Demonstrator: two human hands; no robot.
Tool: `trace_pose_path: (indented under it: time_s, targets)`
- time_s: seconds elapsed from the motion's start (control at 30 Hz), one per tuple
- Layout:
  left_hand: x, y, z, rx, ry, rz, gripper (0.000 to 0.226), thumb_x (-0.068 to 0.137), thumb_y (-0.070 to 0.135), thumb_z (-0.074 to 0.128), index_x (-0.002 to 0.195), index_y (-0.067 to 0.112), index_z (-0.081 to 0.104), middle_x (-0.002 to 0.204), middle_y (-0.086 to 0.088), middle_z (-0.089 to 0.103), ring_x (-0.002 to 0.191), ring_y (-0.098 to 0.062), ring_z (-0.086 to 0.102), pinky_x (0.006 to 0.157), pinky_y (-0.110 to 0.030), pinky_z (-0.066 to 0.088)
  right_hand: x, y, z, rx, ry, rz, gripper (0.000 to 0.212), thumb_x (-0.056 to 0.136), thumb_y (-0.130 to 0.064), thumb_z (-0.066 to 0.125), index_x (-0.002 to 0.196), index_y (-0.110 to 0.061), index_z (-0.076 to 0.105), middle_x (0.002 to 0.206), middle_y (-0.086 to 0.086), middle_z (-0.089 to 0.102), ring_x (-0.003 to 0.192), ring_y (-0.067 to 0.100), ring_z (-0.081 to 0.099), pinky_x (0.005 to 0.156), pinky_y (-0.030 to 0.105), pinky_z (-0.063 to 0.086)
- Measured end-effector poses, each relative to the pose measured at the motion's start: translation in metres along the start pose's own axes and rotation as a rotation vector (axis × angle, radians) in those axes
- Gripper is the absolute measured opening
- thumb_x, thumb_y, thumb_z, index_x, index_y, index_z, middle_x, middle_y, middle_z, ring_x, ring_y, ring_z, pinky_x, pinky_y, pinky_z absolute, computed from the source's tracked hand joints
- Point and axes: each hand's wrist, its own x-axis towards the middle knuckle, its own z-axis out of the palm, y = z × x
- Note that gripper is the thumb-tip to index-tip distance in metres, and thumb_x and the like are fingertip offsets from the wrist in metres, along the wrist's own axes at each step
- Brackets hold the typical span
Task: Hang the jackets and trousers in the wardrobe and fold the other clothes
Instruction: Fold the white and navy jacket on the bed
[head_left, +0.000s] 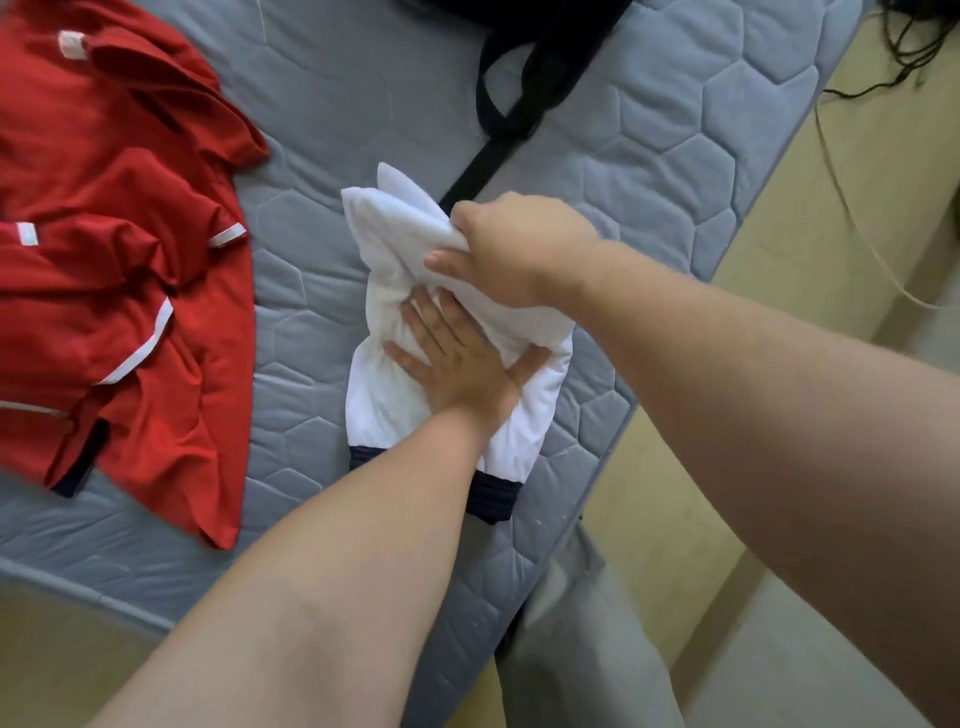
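Two hands are seen at work on a white garment (384, 234) laid on a grey quilted bed (322, 104), close to its near edge. The left hand (457, 364) is pressed flat on the garment's middle, fingers straight and spread. The right hand (511, 249) is closed on a bunch of cloth at the far end, knuckles up. The garment's long axis runs away from the person, from a navy band (491, 499) at the near end to the loose white end beyond the right hand. The far half is judged to be due for folding back toward the band, over the line pinned by the left hand, which lies nearer the person. A red shirt (104, 260) is spread unfolded well to the left, and a black strap (488, 161) is seen just beyond the garment's far end.
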Motion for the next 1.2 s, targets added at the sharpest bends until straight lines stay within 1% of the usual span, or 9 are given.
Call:
trace_pose_path:
  time_s: [0.13, 0.23, 0.47, 0.6, 0.73, 0.87, 0.97, 1.07, 1.2]
  targets:
    - [-0.016, -0.02, -0.02, -0.308, 0.17, 0.063, 0.132, 0.061, 0.084, 0.067, 0.157, 0.013, 0.01, 0.164, -0.003, 0.014, 0.154, -0.019, 0.005, 0.123, -0.055, -0.002, -0.02, -0.016, 0.003, -0.031, 0.059, 0.009, 0.051, 0.092, -0.075, 0.037, 0.091, -0.024, 0.043, 0.069, -0.005, 0.043, 0.056, 0.017, 0.041, 0.048, 0.032, 0.022]
    - [-0.039, -0.036, -0.023, -0.207, 0.431, 0.114, 0.1, 0.057, 0.073, 0.074, 0.132, 0.014, 0.044, 0.14, -0.004, 0.041, 0.132, -0.024, 0.039, 0.118, -0.058, 0.021, -0.023, -0.011, -0.001, -0.014, 0.055, 0.063, 0.049, 0.094, -0.073, 0.038, 0.095, -0.024, 0.042, 0.071, -0.005, 0.042, 0.058, 0.016, 0.04, 0.048, 0.032, 0.023]
    - [-0.047, -0.023, -0.009, -0.046, 0.002, -0.011, 0.13, 0.062, 0.095, 0.044, 0.157, 0.012, 0.014, 0.162, -0.011, 0.018, 0.152, -0.029, 0.012, 0.119, -0.063, 0.011, -0.06, -0.04, 0.01, -0.119, 0.131, -0.028, 0.046, 0.098, -0.068, 0.033, 0.089, -0.023, 0.037, 0.061, -0.003, 0.042, 0.047, 0.018, 0.04, 0.045, 0.028, 0.02]
    - [-0.019, -0.055, -0.036, 0.036, -0.14, 0.122, 0.083, 0.084, 0.062, 0.054, 0.152, 0.02, 0.031, 0.154, -0.01, 0.037, 0.146, -0.032, 0.027, 0.12, -0.048, 0.019, -0.1, -0.068, 0.039, -0.178, 0.07, -0.001, 0.04, 0.102, -0.06, 0.033, 0.094, -0.02, 0.032, 0.06, -0.003, 0.033, 0.048, 0.023, 0.033, 0.048, 0.032, 0.014]
    - [-0.009, -0.099, -0.084, -0.754, -0.453, -0.102, 0.006, 0.097, 0.027, 0.058, 0.093, 0.028, 0.053, 0.087, 0.002, 0.062, 0.096, -0.026, 0.061, 0.079, -0.033, 0.05, -0.125, -0.099, 0.064, -0.216, 0.013, 0.048, 0.028, 0.094, -0.025, 0.054, 0.093, -0.02, 0.026, 0.057, -0.003, 0.025, 0.048, 0.02, 0.02, 0.056, 0.036, 0.017]
    - [0.006, -0.129, -0.098, -1.314, -0.375, -0.428, 0.02, 0.101, 0.022, 0.048, 0.086, 0.02, 0.062, 0.065, 0.009, 0.071, 0.067, -0.013, 0.071, 0.057, -0.023, 0.055, -0.142, -0.126, 0.088, -0.156, -0.048, 0.119, 0.028, 0.08, -0.007, 0.054, 0.089, -0.018, 0.03, 0.057, -0.003, 0.026, 0.049, 0.019, 0.02, 0.058, 0.035, 0.015]
    - [0.012, -0.139, -0.103, -1.593, -0.504, -0.506, 0.058, 0.1, 0.049, 0.045, 0.079, 0.007, 0.08, 0.088, -0.01, 0.077, 0.087, -0.029, 0.074, 0.067, -0.028, 0.059, -0.145, -0.137, 0.114, -0.14, -0.119, 0.155, 0.025, 0.081, -0.002, 0.05, 0.089, -0.019, 0.034, 0.059, -0.002, 0.033, 0.053, 0.022, 0.029, 0.055, 0.034, 0.014]
    - [0.01, -0.138, -0.11, -1.367, -0.741, -0.264, 0.066, 0.087, 0.066, 0.06, 0.11, 0.006, 0.077, 0.115, -0.015, 0.073, 0.113, -0.035, 0.068, 0.087, -0.047, 0.059, -0.144, -0.134, 0.141, -0.109, -0.166, 0.156, 0.019, 0.088, -0.006, 0.049, 0.097, -0.019, 0.039, 0.078, 0.002, 0.058, 0.067, 0.027, 0.048, 0.062, 0.035, 0.027]
    - [0.012, -0.145, -0.097, -0.682, -0.325, -0.03, 0.044, 0.077, 0.037, 0.084, 0.111, 0.015, 0.065, 0.106, -0.003, 0.072, 0.095, -0.019, 0.069, 0.085, -0.042, 0.058, -0.154, -0.131, 0.165, 0.017, -0.17, 0.129, 0.036, 0.094, -0.045, 0.055, 0.117, -0.018, 0.049, 0.103, 0.007, 0.064, 0.097, 0.032, 0.059, 0.081, 0.042, 0.04]
